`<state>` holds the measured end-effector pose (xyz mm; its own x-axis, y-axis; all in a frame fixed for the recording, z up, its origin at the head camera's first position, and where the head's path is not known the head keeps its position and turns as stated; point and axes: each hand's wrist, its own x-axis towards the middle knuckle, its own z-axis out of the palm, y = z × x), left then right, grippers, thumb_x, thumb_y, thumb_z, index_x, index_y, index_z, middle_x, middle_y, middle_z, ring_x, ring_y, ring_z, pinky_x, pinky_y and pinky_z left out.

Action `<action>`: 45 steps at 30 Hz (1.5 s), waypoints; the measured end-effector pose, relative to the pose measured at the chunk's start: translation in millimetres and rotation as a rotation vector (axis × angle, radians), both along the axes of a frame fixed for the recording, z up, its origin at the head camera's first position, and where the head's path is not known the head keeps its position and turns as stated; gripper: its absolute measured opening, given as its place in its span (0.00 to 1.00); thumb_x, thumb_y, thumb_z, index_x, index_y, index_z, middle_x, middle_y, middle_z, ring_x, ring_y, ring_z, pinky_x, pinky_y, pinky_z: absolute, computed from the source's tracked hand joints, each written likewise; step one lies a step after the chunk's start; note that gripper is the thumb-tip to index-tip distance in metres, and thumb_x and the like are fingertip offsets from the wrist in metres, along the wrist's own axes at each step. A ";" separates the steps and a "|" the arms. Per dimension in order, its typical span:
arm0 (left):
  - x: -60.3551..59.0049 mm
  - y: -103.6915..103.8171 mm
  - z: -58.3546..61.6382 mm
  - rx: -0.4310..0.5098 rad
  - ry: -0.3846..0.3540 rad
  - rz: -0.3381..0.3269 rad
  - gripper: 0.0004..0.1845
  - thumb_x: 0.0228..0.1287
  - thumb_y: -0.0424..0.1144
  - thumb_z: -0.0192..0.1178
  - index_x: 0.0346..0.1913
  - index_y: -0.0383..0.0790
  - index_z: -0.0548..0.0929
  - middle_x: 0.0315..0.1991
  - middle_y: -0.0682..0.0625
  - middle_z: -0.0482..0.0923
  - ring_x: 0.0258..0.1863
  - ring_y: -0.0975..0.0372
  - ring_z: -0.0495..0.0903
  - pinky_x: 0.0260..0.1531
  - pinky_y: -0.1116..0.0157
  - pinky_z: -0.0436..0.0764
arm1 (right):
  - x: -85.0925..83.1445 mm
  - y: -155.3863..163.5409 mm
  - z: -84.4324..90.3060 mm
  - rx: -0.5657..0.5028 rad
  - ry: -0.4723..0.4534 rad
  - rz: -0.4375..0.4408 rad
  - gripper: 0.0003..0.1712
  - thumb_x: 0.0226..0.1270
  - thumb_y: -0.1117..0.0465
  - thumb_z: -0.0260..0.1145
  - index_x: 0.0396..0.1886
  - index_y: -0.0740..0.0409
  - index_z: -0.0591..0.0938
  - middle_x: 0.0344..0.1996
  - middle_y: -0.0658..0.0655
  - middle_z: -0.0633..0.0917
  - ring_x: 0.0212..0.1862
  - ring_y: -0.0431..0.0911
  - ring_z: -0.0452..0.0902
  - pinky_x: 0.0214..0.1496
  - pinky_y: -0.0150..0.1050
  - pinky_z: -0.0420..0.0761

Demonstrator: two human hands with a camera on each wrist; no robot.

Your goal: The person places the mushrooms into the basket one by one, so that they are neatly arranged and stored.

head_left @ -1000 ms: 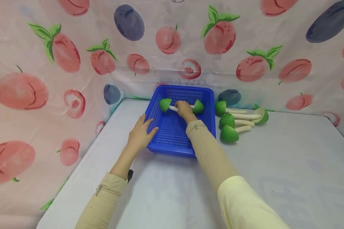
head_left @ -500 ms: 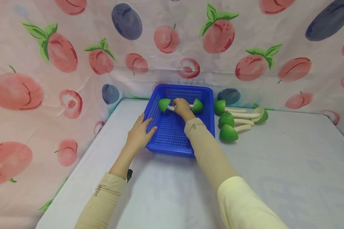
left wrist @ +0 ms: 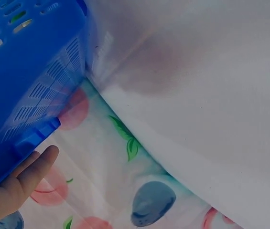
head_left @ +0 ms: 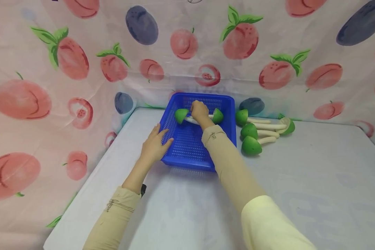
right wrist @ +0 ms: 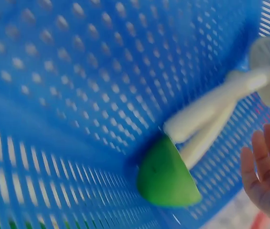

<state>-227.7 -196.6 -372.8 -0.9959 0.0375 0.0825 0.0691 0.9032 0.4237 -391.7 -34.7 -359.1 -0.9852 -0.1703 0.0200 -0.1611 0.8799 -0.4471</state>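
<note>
My right hand [head_left: 199, 110] had lifted off the two green mushrooms [right wrist: 182, 157] it was holding a second earlier, fingers now loose and open just above them. They lay crossed in the blue basket [head_left: 187, 152], so I judged them delivered. My left hand [head_left: 153, 147] stayed flat against its near wall.

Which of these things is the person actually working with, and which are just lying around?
In use:
blue basket
two green mushrooms in it
left hand on the rim
right hand over the mushrooms

Lying about:
four mushrooms on the table
fruit-print cloth
</note>
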 end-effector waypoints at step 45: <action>2.9 6.9 0.8 -0.011 -0.009 -0.008 0.33 0.70 0.53 0.47 0.72 0.41 0.58 0.74 0.36 0.44 0.74 0.44 0.45 0.61 0.35 0.59 | 102.3 119.3 123.7 -0.166 0.257 0.359 0.12 0.64 0.65 0.63 0.46 0.66 0.80 0.41 0.65 0.83 0.45 0.55 0.78 0.51 0.46 0.77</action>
<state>-224.8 -189.7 -372.0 -0.9962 0.0461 0.0734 0.0725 0.9070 0.4148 -289.4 84.6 -235.5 -0.8240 -0.4734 0.3113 -0.5662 0.6682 -0.4826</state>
